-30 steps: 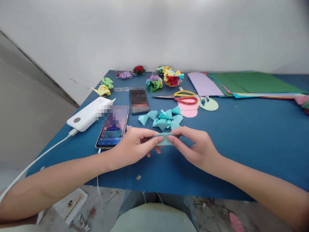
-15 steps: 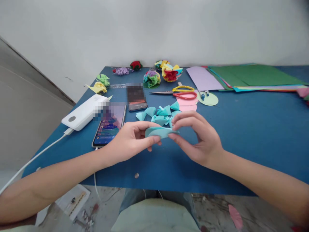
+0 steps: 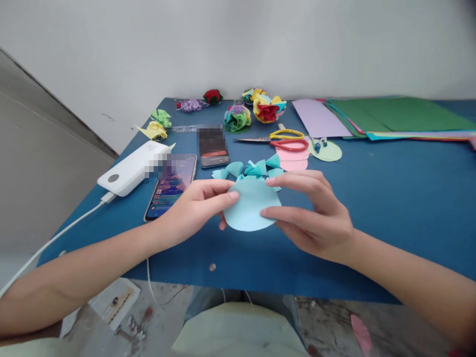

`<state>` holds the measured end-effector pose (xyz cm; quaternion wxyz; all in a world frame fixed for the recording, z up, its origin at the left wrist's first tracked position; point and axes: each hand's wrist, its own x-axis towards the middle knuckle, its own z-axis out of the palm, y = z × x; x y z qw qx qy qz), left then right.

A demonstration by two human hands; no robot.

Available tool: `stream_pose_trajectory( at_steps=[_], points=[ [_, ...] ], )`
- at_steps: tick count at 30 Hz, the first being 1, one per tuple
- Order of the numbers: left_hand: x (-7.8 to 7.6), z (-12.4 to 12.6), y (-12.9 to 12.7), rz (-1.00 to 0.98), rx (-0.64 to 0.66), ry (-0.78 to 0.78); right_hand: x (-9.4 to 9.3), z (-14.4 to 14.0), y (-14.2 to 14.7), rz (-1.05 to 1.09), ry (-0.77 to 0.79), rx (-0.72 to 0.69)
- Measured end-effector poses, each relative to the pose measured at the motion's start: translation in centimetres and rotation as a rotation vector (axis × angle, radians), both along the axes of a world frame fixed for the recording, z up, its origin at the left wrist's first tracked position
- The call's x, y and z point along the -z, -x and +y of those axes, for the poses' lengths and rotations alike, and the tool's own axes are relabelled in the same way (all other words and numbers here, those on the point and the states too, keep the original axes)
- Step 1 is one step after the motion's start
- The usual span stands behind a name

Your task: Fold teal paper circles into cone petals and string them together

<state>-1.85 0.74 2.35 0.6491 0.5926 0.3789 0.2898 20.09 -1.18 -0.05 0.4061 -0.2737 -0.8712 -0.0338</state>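
Clock directions are read from the disc as centre, with 12 o'clock pointing away from the person.

Position: the light blue paper disc is held between both hands above the near part of the table, one face tilted toward the wearer. Whether a second layer lies behind that face cannot be told.

Grip: the left hand grips the disc near 10 o'clock, thumb on the face and the other fingers behind. The right hand appears to pinch the opposite side: one fingertip meets the edge near 1 o'clock, another lies on the face near 3 o'clock, and a lower digit passes out of sight behind the edge.

Handling, as judged from this hold:
1. Use the left grip as the anchor. Apply light pressure only; thin paper is likely to dent under a firm thumb.
2. Reposition one hand at a time, so that one pinch always controls the disc.
3. Hold close to the rim and spread the right fingers, so that the sheet does not buckle between the two grips.
4. Avoid lowering the disc toward 12 o'clock, where the turquoise folded pieces lie just beyond it and could be disturbed.
5. Mind the phone at 10 o'clock, just beside the left wrist.
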Motion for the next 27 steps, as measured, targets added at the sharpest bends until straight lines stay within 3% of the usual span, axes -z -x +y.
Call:
stream_pose_trajectory(
  at_steps=[4,8,11,15,19,27],
  points=[
    [-0.3,-0.2,-0.1,0.162,0.032,-0.19,0.1,-0.1,0.4,0.012,0.054,-0.019],
    [-0.3,-0.2,-0.4,0.236,0.206,-0.34,0.2,-0.4,1.3,0.128,0.25,0.017],
    [-0.2,0.0,-0.5,0.234,0.28,-0.36,0.3,-0.5,1.8,0.221,0.515,0.028],
    [-0.2,0.3,-0.4,0.253,0.236,-0.246,0.3,-0.5,1.8,0.226,0.795,0.059],
    [-0.2,0.4,-0.3,0.228,0.139,-0.149,0.0,-0.4,1.7,0.189,0.79,0.137],
    [0.0,-0.2,-0.7,0.286,-0.042,-0.284,0.2,-0.4,1.7,0.182,0.658,0.271]
  ],
)
